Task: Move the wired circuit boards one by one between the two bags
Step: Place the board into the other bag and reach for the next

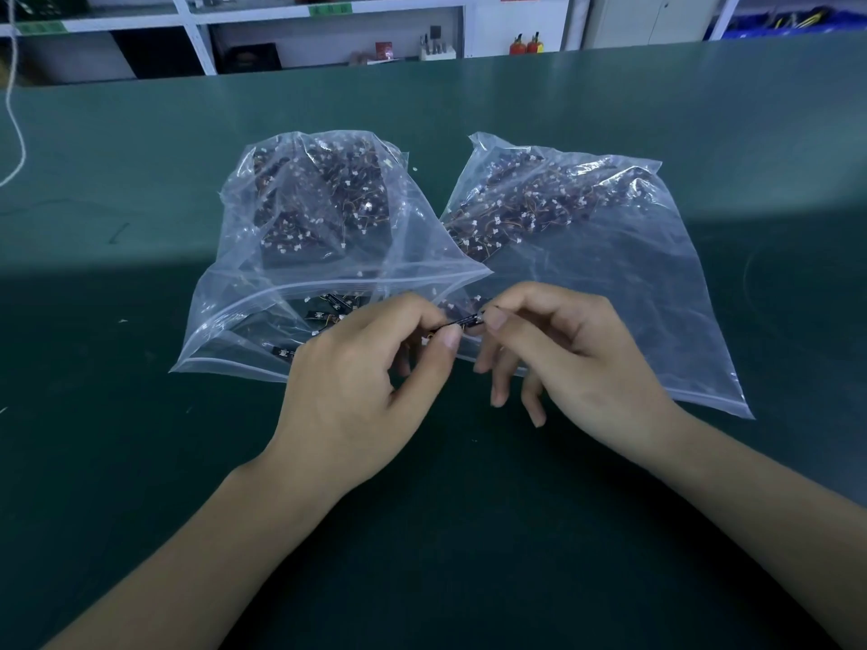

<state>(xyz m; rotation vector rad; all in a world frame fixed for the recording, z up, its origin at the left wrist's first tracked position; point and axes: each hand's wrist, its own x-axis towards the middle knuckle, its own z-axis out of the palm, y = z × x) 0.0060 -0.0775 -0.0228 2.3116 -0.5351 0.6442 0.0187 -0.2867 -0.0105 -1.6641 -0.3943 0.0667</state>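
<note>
Two clear zip bags lie side by side on the green table. The left bag [262,293] and the right bag [657,283] each hold several small black circuit boards with thin wires and white connectors. Between the bags' near edges, one small black circuit board [467,319] is held edge-on above the table. My left hand [361,387] pinches its left end between thumb and forefinger. My right hand [577,354] pinches its right end the same way, its other fingers hanging loosely down.
The green table [140,462] stretches wide around the bags. A white cord [16,133] hangs at the far left. White shelving [197,44] with small items stands behind the table's far edge.
</note>
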